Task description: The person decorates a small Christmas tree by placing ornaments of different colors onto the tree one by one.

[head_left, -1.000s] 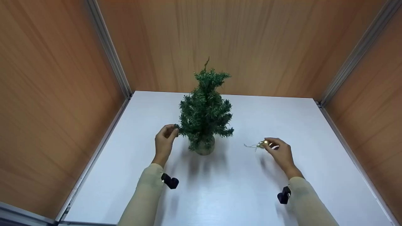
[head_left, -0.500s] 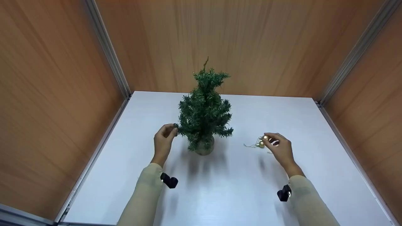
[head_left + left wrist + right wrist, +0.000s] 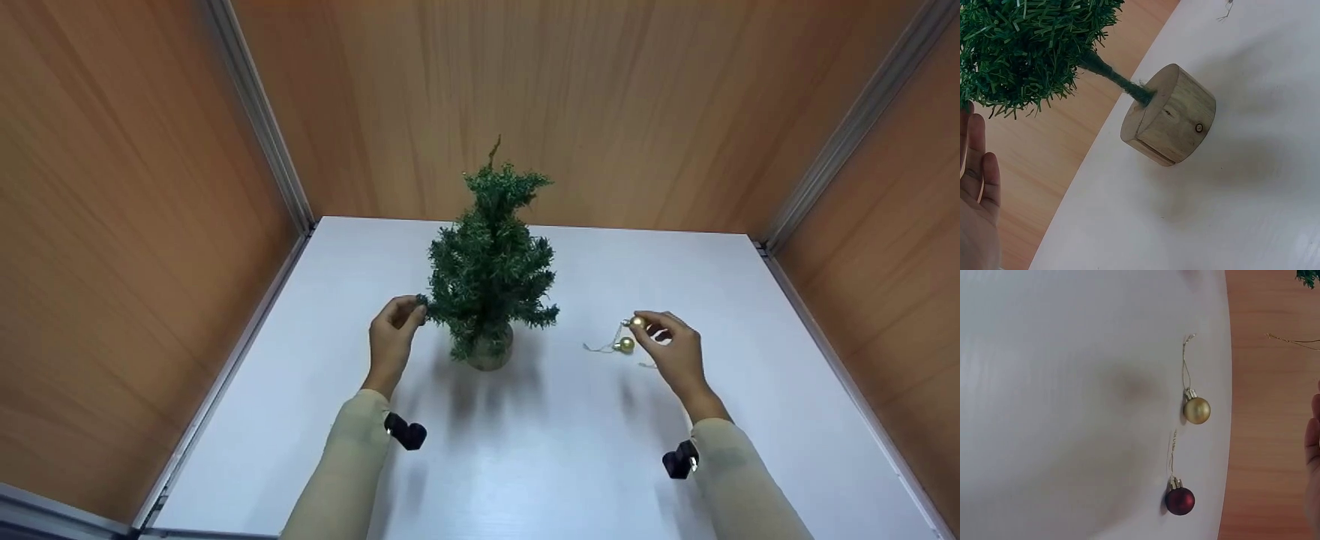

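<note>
Green artificial tree (image 3: 491, 262), upright on white surface (image 3: 555, 457); green branch tip (image 3: 421, 301) pinched in left grip (image 3: 391, 339), probably for steadiness. Round gold ornament (image 3: 637, 322) pinched in right grip (image 3: 674, 354), seemingly leaving gold string (image 3: 1278, 338) free.

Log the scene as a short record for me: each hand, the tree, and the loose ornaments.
left hand: pinching a lower branch tip
right hand: holding a gold bauble at its fingertips
tree: upright on a round wooden base
loose ornaments: second gold bauble and dark red bauble, lying on the white table
</note>
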Tool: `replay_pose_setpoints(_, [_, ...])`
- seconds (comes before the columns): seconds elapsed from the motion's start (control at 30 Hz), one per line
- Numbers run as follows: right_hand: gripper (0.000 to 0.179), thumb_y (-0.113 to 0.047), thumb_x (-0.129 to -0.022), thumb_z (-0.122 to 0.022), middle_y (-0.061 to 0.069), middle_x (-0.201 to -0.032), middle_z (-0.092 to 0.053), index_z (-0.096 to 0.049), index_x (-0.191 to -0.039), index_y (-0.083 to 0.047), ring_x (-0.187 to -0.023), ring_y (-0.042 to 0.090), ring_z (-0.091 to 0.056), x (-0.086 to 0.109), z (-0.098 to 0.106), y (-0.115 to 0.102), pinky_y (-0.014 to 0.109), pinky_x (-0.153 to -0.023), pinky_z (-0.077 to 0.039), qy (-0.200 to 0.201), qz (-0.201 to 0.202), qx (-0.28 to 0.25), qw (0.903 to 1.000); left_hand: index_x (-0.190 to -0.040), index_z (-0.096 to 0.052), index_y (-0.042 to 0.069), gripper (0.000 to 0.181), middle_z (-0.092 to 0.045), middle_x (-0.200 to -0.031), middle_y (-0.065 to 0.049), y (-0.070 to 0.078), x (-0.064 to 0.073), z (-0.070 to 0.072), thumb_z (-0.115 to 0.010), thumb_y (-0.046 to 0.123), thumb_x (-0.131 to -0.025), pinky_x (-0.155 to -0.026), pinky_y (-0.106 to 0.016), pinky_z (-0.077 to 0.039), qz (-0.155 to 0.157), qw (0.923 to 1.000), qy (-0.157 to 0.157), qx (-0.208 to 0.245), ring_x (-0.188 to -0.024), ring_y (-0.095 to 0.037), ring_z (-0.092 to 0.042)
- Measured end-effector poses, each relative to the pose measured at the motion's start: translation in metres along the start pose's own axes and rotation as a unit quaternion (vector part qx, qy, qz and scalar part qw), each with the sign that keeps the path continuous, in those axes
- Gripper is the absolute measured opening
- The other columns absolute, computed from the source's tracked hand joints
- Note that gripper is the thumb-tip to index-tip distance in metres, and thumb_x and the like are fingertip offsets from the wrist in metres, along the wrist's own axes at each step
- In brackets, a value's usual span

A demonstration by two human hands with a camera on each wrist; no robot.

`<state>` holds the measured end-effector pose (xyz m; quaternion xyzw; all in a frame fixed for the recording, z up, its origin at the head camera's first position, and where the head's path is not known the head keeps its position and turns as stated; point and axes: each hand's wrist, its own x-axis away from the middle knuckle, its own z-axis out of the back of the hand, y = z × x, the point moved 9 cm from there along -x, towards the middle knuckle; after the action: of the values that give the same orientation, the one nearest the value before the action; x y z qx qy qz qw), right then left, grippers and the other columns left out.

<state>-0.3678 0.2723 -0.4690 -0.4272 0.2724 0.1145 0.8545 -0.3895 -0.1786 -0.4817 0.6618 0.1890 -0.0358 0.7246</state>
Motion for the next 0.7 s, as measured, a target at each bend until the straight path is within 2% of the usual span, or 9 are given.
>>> replay_pose_setpoints(0.23, [0.023, -0.025, -0.081, -0.067, -0.007, -0.085, -0.062, -0.067, -0.101, -0.013, -0.074, 0.009, -0.054, -0.010, 0.007, -0.014, 0.021, -0.064, -0.044, 0.011, 0.018, -0.005, 0.9998, -0.102, -0.061, 0.011, 0.034, -0.061, -0.090, -0.005, -0.002, 0.002, 0.001, -0.065, 0.037, -0.080, -0.074, -0.029, -0.049, 0.003, 1.0000, 0.003, -0.006, -0.083, -0.017, -0.059])
replay_pose_setpoints(0.5, [0.022, -0.023, -0.081, -0.067, -0.005, -0.085, -0.063, -0.068, -0.100, -0.013, -0.073, 0.010, -0.055, -0.018, 0.012, -0.026, 0.021, -0.064, -0.044, 0.018, 0.042, -0.001, 0.9990, -0.103, -0.061, 0.013, 0.035, -0.061, -0.090, -0.004, -0.002, 0.004, 0.001, -0.064, 0.039, -0.081, -0.074, -0.035, -0.047, 0.013, 0.9999, 0.001, -0.011, -0.081, -0.018, -0.058])
replay_pose_setpoints(0.7, [0.021, -0.024, -0.081, -0.067, -0.007, -0.084, -0.063, -0.068, -0.100, -0.016, -0.072, 0.009, -0.055, -0.024, 0.017, -0.032, 0.026, -0.064, -0.046, 0.028, 0.044, -0.002, 0.9987, -0.102, -0.061, 0.012, 0.035, -0.061, -0.089, -0.004, -0.002, 0.004, 0.002, -0.064, 0.039, -0.080, -0.075, -0.038, -0.048, 0.012, 0.9998, 0.004, -0.016, -0.081, -0.017, -0.058])
